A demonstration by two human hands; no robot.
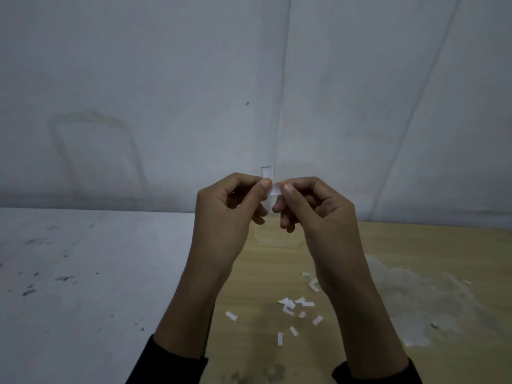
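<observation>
- At frame centre, the small white translucent strip is partly hidden behind the thumbs of the left hand and right hand.
- The clear flat plastic piece just below is largely covered, and its kind is unclear.
- The black sleeves run off the bottom edge.

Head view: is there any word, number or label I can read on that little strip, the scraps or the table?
None: no text can be read anywhere.
The white strip pinched by the left hand and right hand shows no print, nor do the paper scraps, the wooden table or the wall.
</observation>
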